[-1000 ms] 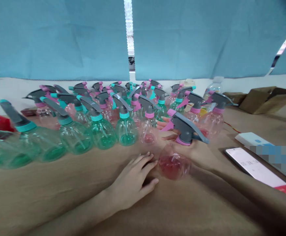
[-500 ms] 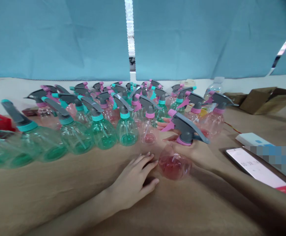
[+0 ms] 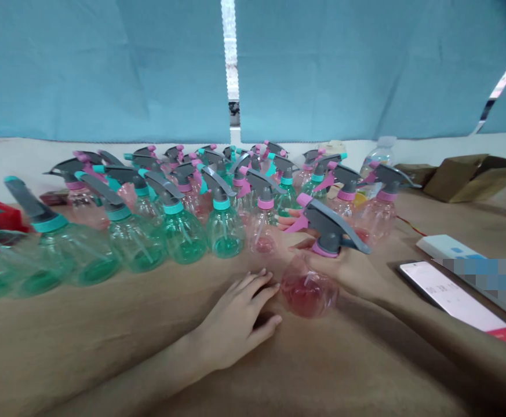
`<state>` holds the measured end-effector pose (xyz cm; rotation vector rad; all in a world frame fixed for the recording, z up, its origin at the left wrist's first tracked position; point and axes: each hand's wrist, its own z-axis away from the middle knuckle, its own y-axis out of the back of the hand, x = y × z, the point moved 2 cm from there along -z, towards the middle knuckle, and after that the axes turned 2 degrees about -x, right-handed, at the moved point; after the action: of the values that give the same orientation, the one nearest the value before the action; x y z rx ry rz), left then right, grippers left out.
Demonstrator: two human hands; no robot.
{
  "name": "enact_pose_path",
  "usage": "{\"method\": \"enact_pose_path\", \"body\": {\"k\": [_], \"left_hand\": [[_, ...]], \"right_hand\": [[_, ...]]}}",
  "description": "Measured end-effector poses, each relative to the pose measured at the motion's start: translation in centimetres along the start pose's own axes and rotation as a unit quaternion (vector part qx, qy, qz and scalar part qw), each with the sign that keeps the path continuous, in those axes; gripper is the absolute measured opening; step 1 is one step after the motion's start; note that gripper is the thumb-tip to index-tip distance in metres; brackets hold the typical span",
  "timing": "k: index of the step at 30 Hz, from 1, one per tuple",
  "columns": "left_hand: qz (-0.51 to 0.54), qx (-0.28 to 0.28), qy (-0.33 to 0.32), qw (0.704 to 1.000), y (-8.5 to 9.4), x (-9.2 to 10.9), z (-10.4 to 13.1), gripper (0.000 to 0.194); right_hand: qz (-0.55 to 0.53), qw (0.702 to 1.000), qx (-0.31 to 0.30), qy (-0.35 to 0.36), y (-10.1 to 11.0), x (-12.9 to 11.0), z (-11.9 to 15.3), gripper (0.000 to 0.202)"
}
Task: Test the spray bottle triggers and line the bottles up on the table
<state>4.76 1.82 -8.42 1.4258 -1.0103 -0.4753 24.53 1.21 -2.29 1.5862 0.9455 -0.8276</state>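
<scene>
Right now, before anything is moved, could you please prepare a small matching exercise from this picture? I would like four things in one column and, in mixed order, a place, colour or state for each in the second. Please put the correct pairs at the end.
Column one
1. Left grip
2. Front pink spray bottle
3. Phone
4. Large cloth

Column two
A. Lying flat at the right, lit up
B. Blue, hanging at the back
C. See-through, standing upright
D. Palm down, holding nothing

Right pairs: 1-D, 2-C, 3-A, 4-B
</scene>
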Motion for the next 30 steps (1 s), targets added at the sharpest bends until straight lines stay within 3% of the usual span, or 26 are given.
{"method": "enact_pose_path", "body": {"k": [4, 11, 23, 28, 30], "left_hand": [[0.005, 0.003, 0.0, 1.0, 0.0, 0.0, -0.1, 0.044], [-0.005, -0.002, 0.0, 1.0, -0.1, -0.1, 0.0, 0.045], [-0.02, -0.021, 0.009, 1.0, 0.2, 0.0, -0.2, 0.046], [-0.022, -0.025, 0.008, 0.999, 0.1, -0.1, -0.2, 0.047], [-0.023, -0.025, 0.009, 0.999, 0.0, -0.1, -0.1, 0.048]], "right_hand": [[0.013, 1.0, 0.007, -0.008, 0.1, 0.3, 0.0, 0.01], [0.04, 0.998, -0.046, -0.006, 0.4, 0.4, -0.2, 0.009], [0.065, 0.997, -0.04, -0.002, 0.9, 0.0, 0.0, 0.01], [0.078, 0.996, -0.041, 0.015, 0.9, -0.3, 0.0, 0.018], [0.114, 0.991, -0.03, 0.055, 1.0, -0.5, 0.0, 0.02]]}}
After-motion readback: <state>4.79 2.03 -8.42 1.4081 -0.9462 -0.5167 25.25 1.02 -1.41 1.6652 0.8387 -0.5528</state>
